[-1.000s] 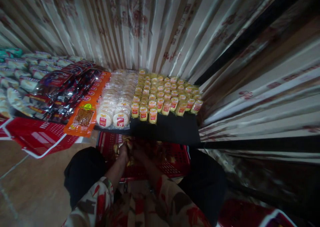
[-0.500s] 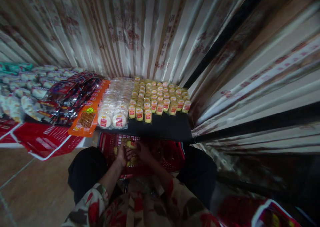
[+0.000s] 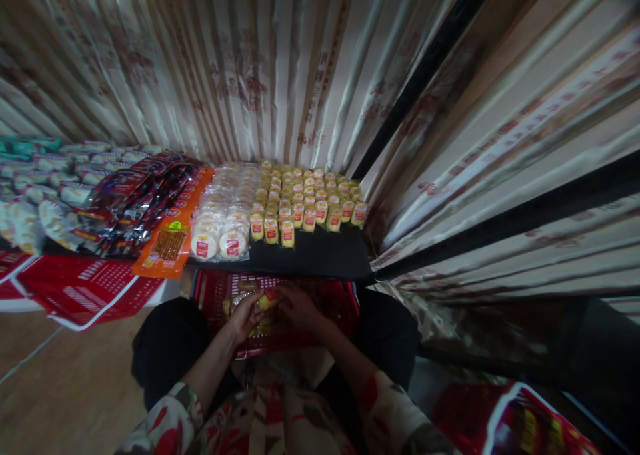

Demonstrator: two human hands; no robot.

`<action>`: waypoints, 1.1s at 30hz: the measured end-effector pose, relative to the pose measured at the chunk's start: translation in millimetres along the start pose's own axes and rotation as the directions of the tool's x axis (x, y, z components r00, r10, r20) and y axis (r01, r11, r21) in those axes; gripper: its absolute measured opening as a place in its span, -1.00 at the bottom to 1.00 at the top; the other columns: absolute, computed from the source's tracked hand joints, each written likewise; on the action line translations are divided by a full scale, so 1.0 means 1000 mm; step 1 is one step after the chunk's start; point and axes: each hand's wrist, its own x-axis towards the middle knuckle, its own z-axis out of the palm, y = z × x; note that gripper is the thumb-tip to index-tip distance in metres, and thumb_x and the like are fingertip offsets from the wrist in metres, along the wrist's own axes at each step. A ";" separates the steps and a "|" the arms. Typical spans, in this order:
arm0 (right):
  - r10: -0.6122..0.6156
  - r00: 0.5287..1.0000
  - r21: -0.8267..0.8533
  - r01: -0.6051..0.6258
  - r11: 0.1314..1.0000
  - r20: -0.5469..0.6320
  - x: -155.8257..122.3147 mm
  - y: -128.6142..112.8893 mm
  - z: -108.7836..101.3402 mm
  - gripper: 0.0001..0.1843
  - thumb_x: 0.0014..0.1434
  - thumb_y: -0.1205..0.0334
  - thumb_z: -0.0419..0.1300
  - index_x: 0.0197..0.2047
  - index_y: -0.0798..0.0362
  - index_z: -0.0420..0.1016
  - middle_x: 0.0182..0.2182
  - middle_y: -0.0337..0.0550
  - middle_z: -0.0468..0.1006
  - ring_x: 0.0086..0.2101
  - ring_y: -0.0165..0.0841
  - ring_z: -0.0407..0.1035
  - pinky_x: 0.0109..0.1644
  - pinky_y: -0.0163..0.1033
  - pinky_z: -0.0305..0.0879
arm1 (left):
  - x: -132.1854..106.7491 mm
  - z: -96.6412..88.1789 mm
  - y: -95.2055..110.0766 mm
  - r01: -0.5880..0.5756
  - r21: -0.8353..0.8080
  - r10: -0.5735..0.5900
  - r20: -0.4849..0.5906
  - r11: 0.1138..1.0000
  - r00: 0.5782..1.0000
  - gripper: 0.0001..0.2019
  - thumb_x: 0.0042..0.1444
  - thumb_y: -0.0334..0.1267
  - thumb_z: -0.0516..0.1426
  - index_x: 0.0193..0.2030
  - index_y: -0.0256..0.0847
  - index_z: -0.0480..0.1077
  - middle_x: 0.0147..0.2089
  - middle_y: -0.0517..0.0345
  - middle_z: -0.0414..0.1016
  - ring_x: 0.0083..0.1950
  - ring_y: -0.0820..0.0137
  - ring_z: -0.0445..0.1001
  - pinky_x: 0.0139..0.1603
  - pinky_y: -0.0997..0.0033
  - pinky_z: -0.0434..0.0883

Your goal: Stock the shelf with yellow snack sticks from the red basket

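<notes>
Over the red basket [image 3: 345, 308] between my knees, my left hand [image 3: 245, 316] is closed on a small yellow wrapped cake [image 3: 267, 301]. My right hand [image 3: 299, 307] has its fingers closed at the cake's right end, which they partly cover. More yellow wrapped pieces lie in the basket below, half hidden by my hands. On the black shelf [image 3: 330, 251] in front stand rows of similar yellow wrapped cakes [image 3: 309, 219]. Left of them lie round white wrapped crackers [image 3: 233, 244] in two rows.
An orange snack bag [image 3: 167, 245], dark shiny packets [image 3: 133, 195] and white-wrapped packs [image 3: 55, 178] cover the shelf's left part. Another red basket [image 3: 80, 291] with a white handle stands at left, and a red bag [image 3: 470, 415] at lower right. A pleated curtain [image 3: 280, 75] hangs behind, crossed by black bars.
The cake is lower, with its right end now under my right fingers. My right hand has spread further right. The whole view has shifted slightly.
</notes>
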 end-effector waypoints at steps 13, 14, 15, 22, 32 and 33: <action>0.050 0.964 0.123 -0.018 0.992 -0.263 -0.016 -0.005 -0.008 -0.40 0.03 0.38 0.07 0.18 0.04 0.20 0.06 0.02 0.42 0.06 -0.27 0.31 0.19 -0.01 0.16 | -0.022 0.015 0.008 -0.120 0.205 0.100 0.105 0.971 0.989 -0.63 -0.20 -0.25 0.32 -0.18 -0.21 0.45 -0.19 0.10 0.55 -0.25 0.43 0.49 -0.28 0.53 0.37; 0.077 0.955 0.155 -0.033 0.987 -0.287 -0.017 -0.006 -0.008 -0.41 0.03 0.36 0.08 0.17 0.04 0.19 0.04 0.01 0.43 0.03 -0.28 0.34 0.17 -0.02 0.19 | -0.022 0.018 0.008 -0.136 0.210 0.113 0.118 0.968 0.987 -0.62 -0.21 -0.24 0.33 -0.18 -0.21 0.45 -0.19 0.10 0.55 -0.24 0.43 0.49 -0.27 0.53 0.36; 0.106 0.946 0.188 -0.049 0.981 -0.306 -0.017 -0.008 -0.008 -0.42 0.02 0.35 0.09 0.16 0.05 0.19 0.01 0.01 0.45 0.01 -0.28 0.36 0.15 -0.03 0.22 | -0.023 0.020 0.008 -0.151 0.217 0.125 0.129 0.964 0.984 -0.62 -0.21 -0.23 0.33 -0.18 -0.20 0.45 -0.19 0.10 0.55 -0.23 0.42 0.49 -0.27 0.53 0.35; 0.250 0.899 0.309 -0.138 0.941 -0.360 -0.020 -0.032 -0.024 -0.73 0.02 0.28 0.12 -0.15 0.02 0.30 -0.19 -0.10 0.55 -0.16 -0.30 0.46 0.00 -0.11 0.35 | -0.019 0.035 0.003 -0.228 0.220 0.188 0.188 0.949 0.964 -0.62 -0.19 -0.19 0.32 -0.18 -0.21 0.44 -0.14 0.05 0.55 -0.21 0.39 0.49 -0.24 0.50 0.35; 0.245 0.871 0.320 -0.108 0.941 -0.427 -0.030 -0.038 -0.042 -0.77 0.07 0.28 0.08 -0.15 0.03 0.35 -0.20 -0.11 0.56 -0.19 -0.32 0.47 -0.05 -0.18 0.37 | -0.026 0.070 0.006 -0.301 0.240 0.262 0.181 0.923 0.948 -0.60 -0.28 -0.22 0.34 -0.23 -0.24 0.42 -0.24 0.06 0.55 -0.27 0.37 0.49 -0.27 0.46 0.37; 0.246 0.866 0.330 -0.100 0.939 -0.436 -0.030 -0.038 -0.044 -0.74 0.08 0.28 0.08 -0.11 0.02 0.35 -0.19 -0.12 0.56 -0.18 -0.32 0.47 -0.05 -0.19 0.37 | -0.024 0.075 0.006 -0.317 0.229 0.282 0.176 0.920 0.943 -0.60 -0.30 -0.23 0.34 -0.25 -0.25 0.42 -0.26 0.08 0.55 -0.28 0.37 0.49 -0.25 0.45 0.38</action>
